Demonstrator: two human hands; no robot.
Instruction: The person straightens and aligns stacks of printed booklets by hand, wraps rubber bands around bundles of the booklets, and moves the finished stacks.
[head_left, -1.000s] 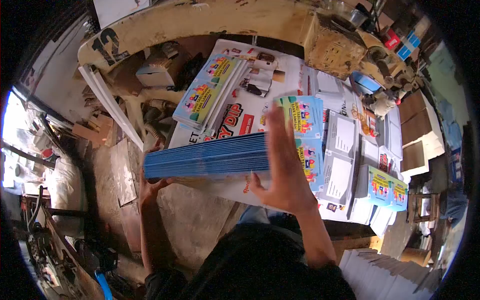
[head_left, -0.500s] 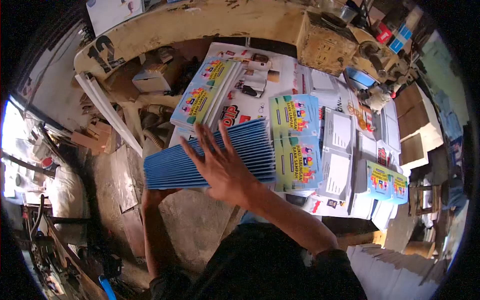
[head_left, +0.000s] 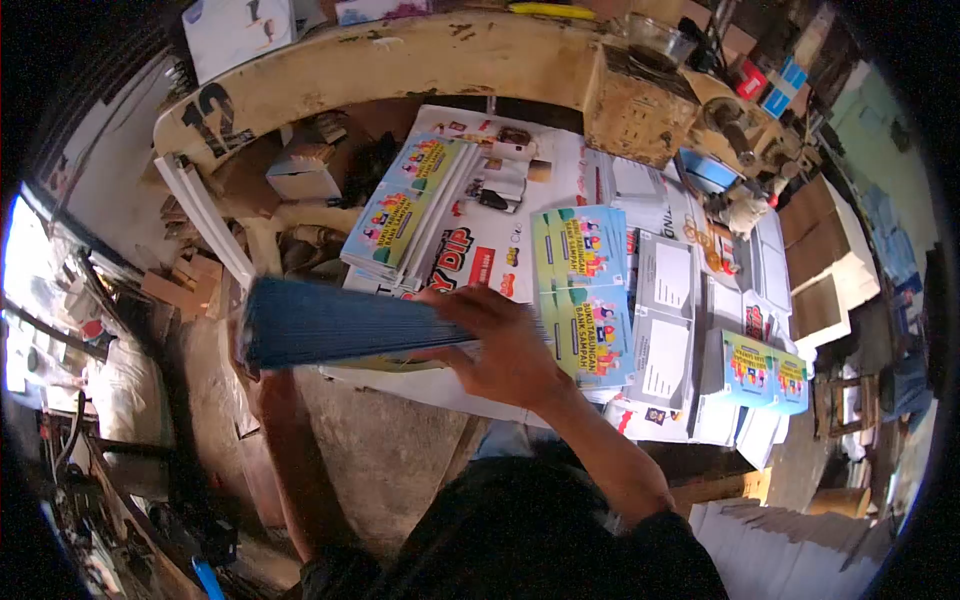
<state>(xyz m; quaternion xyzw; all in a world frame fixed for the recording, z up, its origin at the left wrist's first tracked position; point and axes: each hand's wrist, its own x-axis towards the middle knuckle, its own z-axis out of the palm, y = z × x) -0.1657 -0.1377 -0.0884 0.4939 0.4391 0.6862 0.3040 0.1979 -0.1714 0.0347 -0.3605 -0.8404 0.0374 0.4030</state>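
Observation:
A thick stack of blue sheets [head_left: 340, 325] hangs over the near left edge of the table, its many edges turned up. My right hand [head_left: 505, 345] is closed around its right end, thumb on the near side and fingers on the far side. My left hand [head_left: 268, 388] supports the left end from below; most of its fingers are hidden, and that end is blurred by motion. Just right of my right hand lie printed booklet covers [head_left: 582, 298] in yellow and blue. Behind the stack stands a pile of similar covers [head_left: 405, 205].
Posters cover the table [head_left: 490, 262]. Grey-and-white printed sheets [head_left: 665, 320] and a smaller pile of covers [head_left: 765, 372] lie to the right. A beige machine frame marked 12 [head_left: 400, 68] arches across the back, with a worn wooden box [head_left: 640, 105]. White paper stacks [head_left: 790, 550] stand at lower right.
My right hand has gone from spread fingers over the fanned sheets to gripping their right end. The sheets are pressed closer together, and the stack has moved left with my left hand.

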